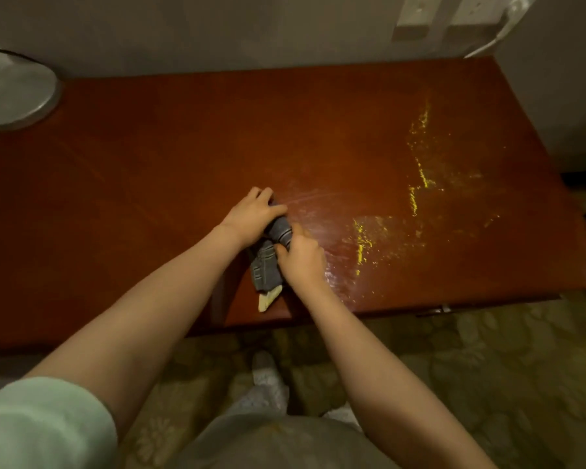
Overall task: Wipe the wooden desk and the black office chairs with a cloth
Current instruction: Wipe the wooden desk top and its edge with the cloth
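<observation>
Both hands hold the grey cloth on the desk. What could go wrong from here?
1. The cloth is bunched between the left hand and the right hand; wiped so, it may smear the yellow powder across the desk rather than lift it.
2. Some powder lies near the front edge; a sweep toward the person might push it onto the patterned floor.

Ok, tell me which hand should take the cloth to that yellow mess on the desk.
Right. The right hand grips the grey cloth and lies beside the yellow powder, which spreads over the desk on that side. The left hand, gripping the cloth's far end, would likely have to cross over.
</observation>
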`<state>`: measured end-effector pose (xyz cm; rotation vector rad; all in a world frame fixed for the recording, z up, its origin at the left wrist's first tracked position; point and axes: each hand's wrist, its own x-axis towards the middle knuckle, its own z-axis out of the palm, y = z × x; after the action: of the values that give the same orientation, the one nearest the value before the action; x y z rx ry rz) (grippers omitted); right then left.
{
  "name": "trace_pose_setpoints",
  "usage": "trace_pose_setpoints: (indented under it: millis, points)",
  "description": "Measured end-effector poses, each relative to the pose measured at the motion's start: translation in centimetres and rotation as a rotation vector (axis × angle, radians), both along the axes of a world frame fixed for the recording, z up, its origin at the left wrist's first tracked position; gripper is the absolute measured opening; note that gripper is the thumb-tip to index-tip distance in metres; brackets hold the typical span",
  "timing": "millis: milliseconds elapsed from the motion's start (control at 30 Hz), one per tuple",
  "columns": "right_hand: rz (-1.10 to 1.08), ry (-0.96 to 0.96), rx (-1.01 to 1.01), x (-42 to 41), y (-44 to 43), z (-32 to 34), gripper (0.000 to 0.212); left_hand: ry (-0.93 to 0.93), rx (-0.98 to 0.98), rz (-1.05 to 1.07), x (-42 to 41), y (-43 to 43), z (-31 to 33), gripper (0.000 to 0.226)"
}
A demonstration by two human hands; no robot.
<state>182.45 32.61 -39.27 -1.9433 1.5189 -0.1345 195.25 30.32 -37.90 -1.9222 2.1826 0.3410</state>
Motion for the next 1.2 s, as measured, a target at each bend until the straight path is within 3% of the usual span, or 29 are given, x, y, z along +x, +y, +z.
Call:
trace_pose_setpoints:
  millis: [367,567,833,1067,1200]
  points:
    - [-0.132,0.068,-0.066,-10.7,-4.0,0.0,0.044,0.09,-0.204,-0.027,-11.3,-4.4,-2.2,0.038]
    - [-0.203,0.119,-0.066,-14.9,-6.4,0.4,0.04,0.094,-0.21,-0.07,-16.1,-7.1,-2.0,0.036]
    - [-0.106,-0.028,-0.022,-12.2,-4.0,2.5,0.037,0.052,-0.09,-0.107,-11.8,-4.3,1.2,0.039]
    - [-0.025,-0.219,0.151,-6.6,0.4,3.1,0.039,-0.152,0.095,-0.117,-6.0,-0.1,3.8,0.041]
    - [0.088,-0.143,0.193,-5.8,2.8,1.4,0.039,-0.205,0.184,-0.046,-5.4,3.2,2.5,0.041]
